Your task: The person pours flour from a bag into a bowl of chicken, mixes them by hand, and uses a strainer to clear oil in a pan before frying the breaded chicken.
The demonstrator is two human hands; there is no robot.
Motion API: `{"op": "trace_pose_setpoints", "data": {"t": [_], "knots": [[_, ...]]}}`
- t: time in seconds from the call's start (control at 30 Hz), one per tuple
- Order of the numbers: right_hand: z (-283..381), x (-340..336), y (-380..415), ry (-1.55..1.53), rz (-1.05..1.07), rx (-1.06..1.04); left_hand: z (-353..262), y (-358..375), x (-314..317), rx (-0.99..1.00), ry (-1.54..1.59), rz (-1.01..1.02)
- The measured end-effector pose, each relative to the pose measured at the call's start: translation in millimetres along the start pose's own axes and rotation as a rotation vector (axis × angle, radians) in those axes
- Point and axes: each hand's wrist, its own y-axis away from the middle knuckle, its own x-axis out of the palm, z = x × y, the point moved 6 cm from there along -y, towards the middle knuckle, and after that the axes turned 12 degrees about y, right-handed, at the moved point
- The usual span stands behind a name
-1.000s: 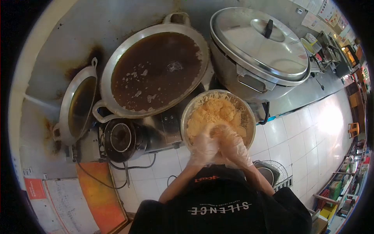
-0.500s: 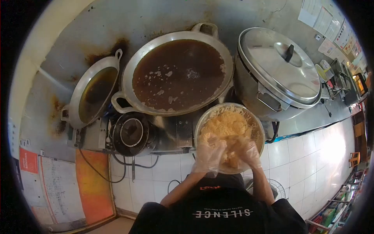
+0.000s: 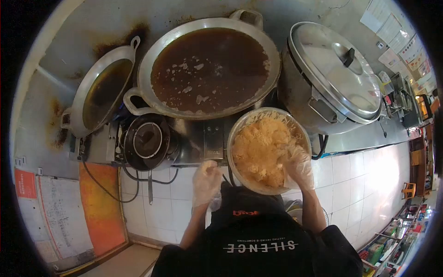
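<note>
1. A person in a black shirt stands at a stainless steel worktop (image 3: pixel 364 134), both hands in thin clear plastic gloves.
2. The right hand (image 3: pixel 299 165) rests inside a round steel mixing bowl (image 3: pixel 240 127), its fingers loosely curled into the pale yellow crumbly mixture (image 3: pixel 260 150) that fills the bowl; it grips only the loose mixture.
3. The left hand (image 3: pixel 206 181) is out of the bowl, held just to its left, below the worktop's front edge; the fingers are bent, but whether they hold anything cannot be told.
4. The bowl sits at the front edge of the worktop, directly before the person.
5. Just behind it stands a large aluminium wok of dark brown oil (image 3: pixel 210 64) with pale bits floating on top.
6. To the right is a big steel pot with a black-knobbed lid (image 3: pixel 339 76).
7. To the left, a smaller wok (image 3: pixel 101 92) leans tilted, near a round black burner (image 3: pixel 146 142).
</note>
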Motion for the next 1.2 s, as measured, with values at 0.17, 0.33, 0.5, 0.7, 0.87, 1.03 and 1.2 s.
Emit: {"op": "trace_pose_setpoints", "data": {"t": [0.17, 0.33, 0.5, 0.7, 0.87, 1.03, 1.2], "knots": [[9, -17, -10, -0.055, 0.111, -0.037, 31, 5, -25, -0.05, -0.124, -0.05], [-12, -1, -15, -0.197, -0.008, -0.109, 73, 9, -40, -0.046, -0.146, -0.038], [-34, 32, -34, -0.111, 0.135, -0.033, 128, 13, -46, -0.099, -0.362, 0.027], [36, 19, -33, -0.072, 0.223, -0.11, 193, 44, -81, -0.21, -0.324, -0.054], [228, 39, 11, -0.678, 0.668, -0.745, 318, 109, -93, -0.179, -0.23, -0.11], [395, 58, 69, -1.293, 1.734, 0.595, 388, 178, -90, -0.572, -0.739, 0.122], [461, 151, 76, -1.455, 1.55, 0.35, 537, 320, -39, -0.622, -0.718, 0.208]]}}
